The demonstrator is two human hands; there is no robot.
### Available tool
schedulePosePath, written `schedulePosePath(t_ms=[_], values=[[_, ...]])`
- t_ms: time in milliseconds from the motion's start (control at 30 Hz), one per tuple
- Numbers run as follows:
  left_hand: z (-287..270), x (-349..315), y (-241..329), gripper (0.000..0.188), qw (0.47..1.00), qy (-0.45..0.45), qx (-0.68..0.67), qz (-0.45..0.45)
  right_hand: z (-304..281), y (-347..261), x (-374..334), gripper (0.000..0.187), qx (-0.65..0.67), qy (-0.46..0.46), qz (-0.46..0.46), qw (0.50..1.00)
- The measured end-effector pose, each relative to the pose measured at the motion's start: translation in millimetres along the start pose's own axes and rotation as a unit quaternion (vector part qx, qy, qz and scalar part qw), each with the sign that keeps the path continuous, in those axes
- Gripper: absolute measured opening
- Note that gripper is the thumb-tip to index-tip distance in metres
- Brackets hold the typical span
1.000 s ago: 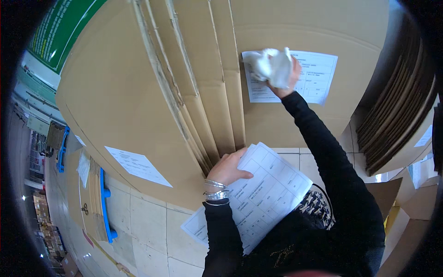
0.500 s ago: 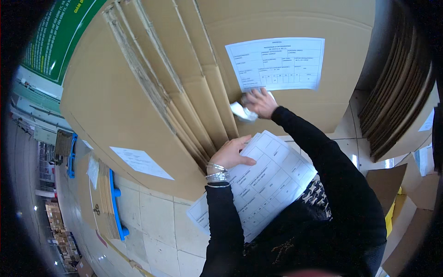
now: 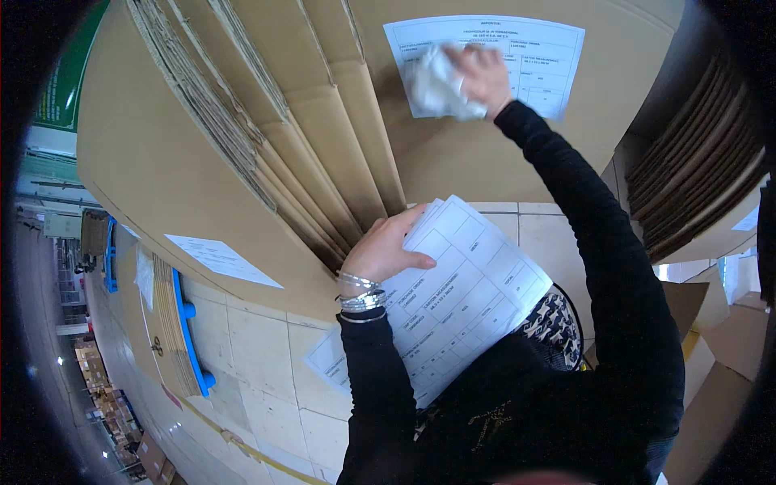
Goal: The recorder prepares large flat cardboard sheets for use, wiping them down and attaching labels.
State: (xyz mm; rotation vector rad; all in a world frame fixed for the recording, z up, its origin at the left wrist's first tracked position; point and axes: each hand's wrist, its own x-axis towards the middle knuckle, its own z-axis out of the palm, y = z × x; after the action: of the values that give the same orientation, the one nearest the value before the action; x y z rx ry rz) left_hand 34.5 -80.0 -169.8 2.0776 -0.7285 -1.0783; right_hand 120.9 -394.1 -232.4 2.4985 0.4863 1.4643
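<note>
My right hand (image 3: pixel 486 79) is closed on a crumpled white cloth (image 3: pixel 440 87). It presses the cloth against a white printed label sheet (image 3: pixel 554 61) lying on a large flat brown carton (image 3: pixel 493 162). The cloth and fingers are blurred and cover the label's lower left part. Lower down, my left hand (image 3: pixel 381 249), with silvery bracelets at the wrist, grips a stack of printed paper sheets (image 3: pixel 469 283) between thumb and fingers. That hand rests beside the lower edges of several folded cartons (image 3: pixel 323 153) leaning to the left; some of its fingers are hidden.
Another labelled carton face (image 3: pixel 137 153) spreads at the left, bearing a white sheet (image 3: pixel 222 259). A blue pallet (image 3: pixel 187 331) with flat cardboard stands on the tiled floor (image 3: pixel 259 347). More stacked cardboard (image 3: pixel 687 145) and an open carton (image 3: pixel 731 396) are at the right.
My right hand with the cloth has moved up from below the label onto its face. My left hand still holds the sheets; the whole view has shifted slightly.
</note>
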Motion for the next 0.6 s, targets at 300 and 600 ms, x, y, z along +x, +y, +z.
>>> schedulePosePath(t_ms=[300, 600], values=[[3.8, 4.1, -31.8, 0.087, 0.998, -0.011, -0.063, 0.012, -16.0, -110.6, -42.3, 0.026, 0.146, -0.143, -0.051, 0.978], [7.3, 0.8, -18.7, 0.090, 1.000, 0.011, -0.007, 0.001, -65.8, 32.4, -153.0, 0.042, 0.111, -0.122, 0.278, 0.946]])
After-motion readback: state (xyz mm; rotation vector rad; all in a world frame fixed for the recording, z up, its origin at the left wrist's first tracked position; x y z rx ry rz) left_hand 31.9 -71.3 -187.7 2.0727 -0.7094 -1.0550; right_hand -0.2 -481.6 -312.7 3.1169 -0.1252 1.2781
